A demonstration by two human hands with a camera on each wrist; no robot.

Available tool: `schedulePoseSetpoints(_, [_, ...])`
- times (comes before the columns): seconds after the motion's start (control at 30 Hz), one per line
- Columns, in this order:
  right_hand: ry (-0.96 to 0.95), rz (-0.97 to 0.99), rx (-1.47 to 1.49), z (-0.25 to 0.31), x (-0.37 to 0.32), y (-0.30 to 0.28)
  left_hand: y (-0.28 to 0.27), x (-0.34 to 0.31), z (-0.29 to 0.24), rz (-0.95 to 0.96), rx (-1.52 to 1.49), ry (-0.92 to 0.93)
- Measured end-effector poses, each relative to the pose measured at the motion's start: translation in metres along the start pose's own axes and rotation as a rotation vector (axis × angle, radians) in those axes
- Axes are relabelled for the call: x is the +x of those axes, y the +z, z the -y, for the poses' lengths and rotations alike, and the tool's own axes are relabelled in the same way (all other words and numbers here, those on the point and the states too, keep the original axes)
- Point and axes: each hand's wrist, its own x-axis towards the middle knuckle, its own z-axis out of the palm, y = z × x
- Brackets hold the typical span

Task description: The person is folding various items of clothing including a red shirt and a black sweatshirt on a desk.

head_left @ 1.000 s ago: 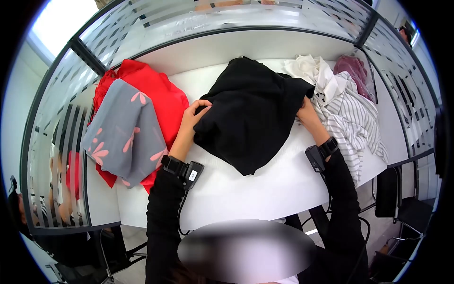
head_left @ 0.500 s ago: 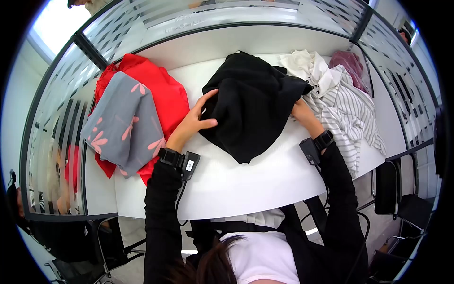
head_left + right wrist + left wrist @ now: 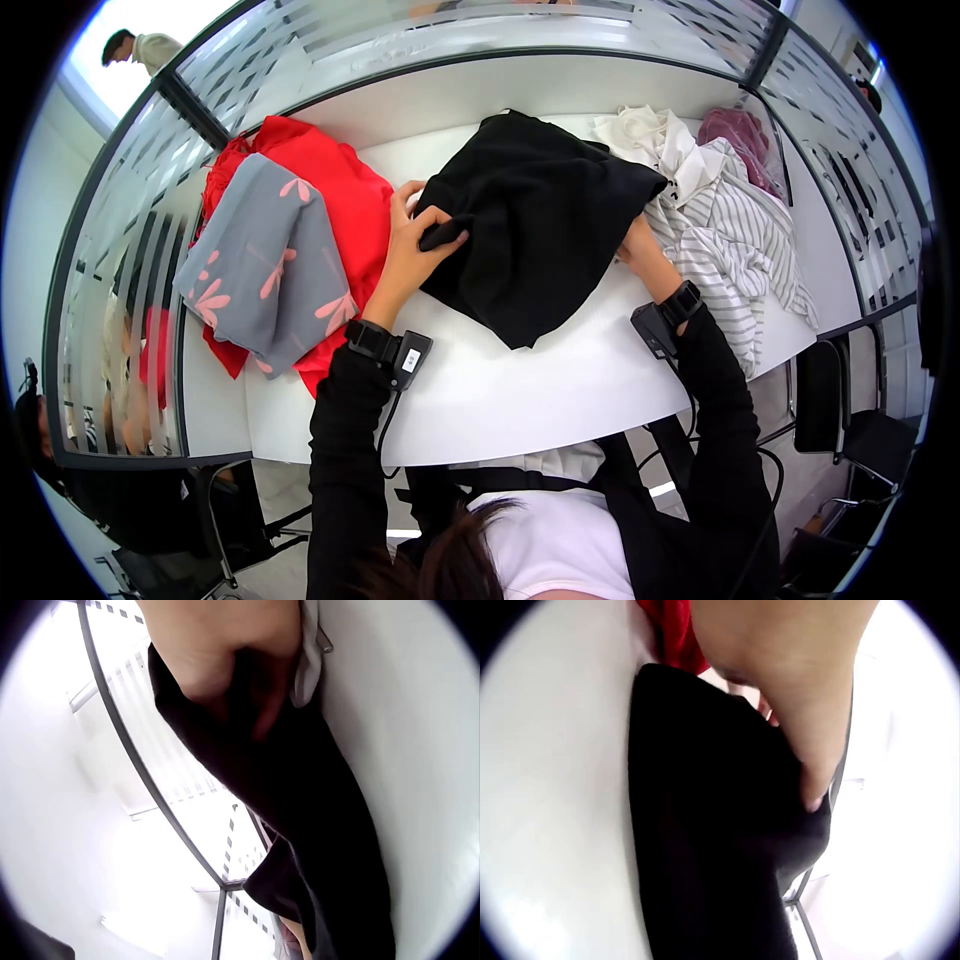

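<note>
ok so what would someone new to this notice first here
Probably the black cloth heaped mid-table, its left edge pinched by the left hand, with the right hand at its right edge. Next, likely the bright red cloth on the left, partly covered by a grey cloth with pink petals.

Head cam: I'm up high, facing down at the table [image 3: 500, 410]
Wrist cams: super close, low
Shared: black cloth [image 3: 545, 220], all three

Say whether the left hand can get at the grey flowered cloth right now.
Probably yes: nothing covers the grey flowered cloth, which lies on the red cloth, but the left hand would first need to release the black cloth it pinches.
</note>
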Motion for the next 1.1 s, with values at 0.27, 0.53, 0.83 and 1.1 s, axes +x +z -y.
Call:
schedulePoseSetpoints(0.27, [0.219,0.009,0.225,-0.005,0.021,-0.018,-0.005,0.001,-0.004,0.206,-0.257,-0.345])
schedulePoseSetpoints(0.53, [0.181,0.074,0.172,-0.007,0.016,-0.019,-0.010,0.002,0.008,0.432,-0.459,-0.383])
schedulePoseSetpoints(0.83, [0.146,0.130,0.010,-0.008,0.011,-0.020,-0.018,0.007,-0.006,0.855,-0.651,-0.409])
schedulePoseSetpoints(1.1, [0.110,0.272,-0.313,-0.001,0.004,-0.013,-0.011,0.013,-0.005,0.800,-0.818,-0.591])
